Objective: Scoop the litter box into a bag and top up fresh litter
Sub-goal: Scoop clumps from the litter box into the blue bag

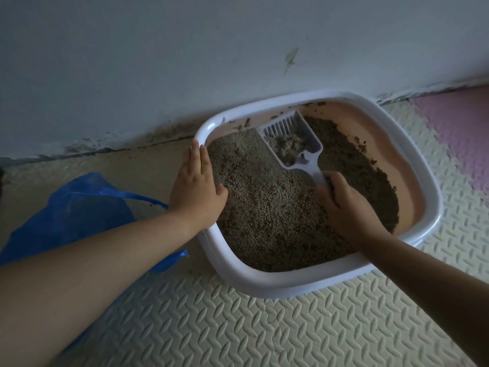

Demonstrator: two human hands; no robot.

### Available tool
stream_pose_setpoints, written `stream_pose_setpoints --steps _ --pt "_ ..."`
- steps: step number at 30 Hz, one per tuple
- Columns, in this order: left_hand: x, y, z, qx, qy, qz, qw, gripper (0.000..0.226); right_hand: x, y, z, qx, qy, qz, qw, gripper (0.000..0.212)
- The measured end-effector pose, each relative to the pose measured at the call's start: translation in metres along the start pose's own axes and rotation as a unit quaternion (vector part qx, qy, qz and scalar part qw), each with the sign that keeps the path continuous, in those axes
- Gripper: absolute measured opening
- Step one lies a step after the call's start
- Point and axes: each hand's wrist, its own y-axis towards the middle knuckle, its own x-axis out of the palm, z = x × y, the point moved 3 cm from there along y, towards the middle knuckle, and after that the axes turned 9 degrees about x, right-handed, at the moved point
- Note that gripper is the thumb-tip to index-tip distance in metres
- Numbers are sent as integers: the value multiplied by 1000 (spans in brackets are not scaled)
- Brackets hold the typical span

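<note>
Left hand [197,189] apparently presses box [277,284]; right [346,207] grips scoop [308,158].

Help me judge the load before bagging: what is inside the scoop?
A grey clump lies in the scoop, toward its handle end; the slotted front is bare. The floor under the clump is hidden; the right hand covers the handle's end.

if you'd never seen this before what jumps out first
The white litter box against the wall fills the middle, its grey litter heaped toward the left and near side, leaving bare pink wall at the far right. In it, the right hand grips a white slotted scoop holding a clump, while the left hand lies flat on the left rim. A blue plastic bag sits on the floor at left.
</note>
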Motion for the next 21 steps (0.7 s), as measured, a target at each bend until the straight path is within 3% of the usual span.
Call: stream_pose_setpoints --steps 8,21 --pt "2 1 -2 2 -3 4 1000 81 -7 -9 1 -14 -20 13 1000 28" --pt "2 2 -1 9 7 9 1000 81 -5 -1 28 147 -75 -30 986 19"
